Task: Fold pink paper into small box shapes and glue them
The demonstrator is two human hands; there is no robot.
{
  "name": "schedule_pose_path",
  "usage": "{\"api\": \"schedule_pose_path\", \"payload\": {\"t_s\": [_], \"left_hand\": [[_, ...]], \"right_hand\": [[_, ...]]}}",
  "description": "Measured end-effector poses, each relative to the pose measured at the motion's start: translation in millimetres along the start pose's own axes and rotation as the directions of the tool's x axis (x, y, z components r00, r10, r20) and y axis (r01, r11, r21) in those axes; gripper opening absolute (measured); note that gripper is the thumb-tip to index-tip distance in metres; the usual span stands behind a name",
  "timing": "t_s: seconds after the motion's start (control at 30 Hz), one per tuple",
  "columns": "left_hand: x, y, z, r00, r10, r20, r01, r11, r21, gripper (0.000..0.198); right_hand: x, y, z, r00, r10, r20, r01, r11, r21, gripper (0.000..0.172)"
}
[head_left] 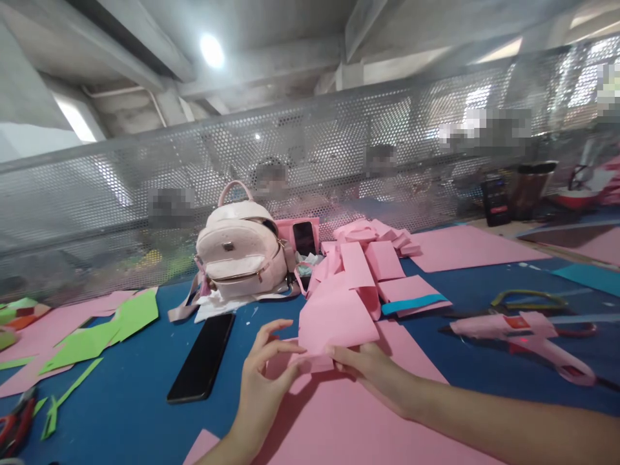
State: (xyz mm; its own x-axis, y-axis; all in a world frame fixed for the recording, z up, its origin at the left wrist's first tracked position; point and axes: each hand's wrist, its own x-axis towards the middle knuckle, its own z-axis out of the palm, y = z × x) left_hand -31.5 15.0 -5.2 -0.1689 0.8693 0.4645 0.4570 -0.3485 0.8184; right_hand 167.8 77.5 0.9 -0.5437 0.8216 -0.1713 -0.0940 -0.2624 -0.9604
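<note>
Between my two hands is a piece of folded pink paper (334,320), raised above the table. My left hand (271,368) pinches its lower left edge between thumb and fingers. With thumb on top, my right hand (363,365) grips the lower right edge, its other fingers partly hidden behind the paper. Beneath them lies a large pink sheet (358,426). Just beyond, a heap of folded pink paper pieces (363,258) lies on the blue table, one flat piece bearing a blue strip (414,303).
A black phone (201,358) lies left of my hands, near a pale backpack (242,248). On the right are a pink glue gun (523,332) and yellow-handled scissors (527,300). Green paper scraps (130,316) and a red-handled tool (17,423) lie left. A perforated metal screen (310,148) stands behind.
</note>
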Motion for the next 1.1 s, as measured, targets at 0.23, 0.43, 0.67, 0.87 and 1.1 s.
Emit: {"api": "schedule_pose_path", "payload": {"t_s": [0.23, 0.43, 0.67, 0.87, 1.1], "left_hand": [[-0.6, 4.2, -1.1, 0.999, -0.024, 0.036, 0.024, 1.0, -0.019, 0.014], [-1.3, 5.2, -1.5, 0.997, 0.02, 0.07, -0.019, 1.0, -0.019, 0.014], [0.2, 3.4, -1.5, 0.982, 0.058, 0.182, -0.045, 0.996, -0.072, 0.034], [3.2, -0.7, -2.6, 0.979, 0.045, 0.198, -0.026, 0.995, -0.095, 0.041], [4.3, -1.8, -1.1, 0.98, 0.036, 0.194, -0.016, 0.994, -0.105, 0.053]], "right_hand": [[-4.4, -7.5, 0.3, 0.999, 0.021, 0.046, -0.026, 0.994, 0.103, 0.038], [-4.4, -8.1, 0.5, 0.998, 0.042, 0.054, -0.048, 0.99, 0.13, 0.046], [-1.3, -4.8, -7.8, 0.994, 0.06, 0.093, -0.079, 0.974, 0.213, 0.046], [-2.5, -10.9, -10.6, 0.986, 0.113, 0.121, -0.139, 0.964, 0.228, 0.053], [-5.0, -14.0, -9.5, 0.984, 0.111, 0.141, -0.142, 0.962, 0.235, 0.056]]}}
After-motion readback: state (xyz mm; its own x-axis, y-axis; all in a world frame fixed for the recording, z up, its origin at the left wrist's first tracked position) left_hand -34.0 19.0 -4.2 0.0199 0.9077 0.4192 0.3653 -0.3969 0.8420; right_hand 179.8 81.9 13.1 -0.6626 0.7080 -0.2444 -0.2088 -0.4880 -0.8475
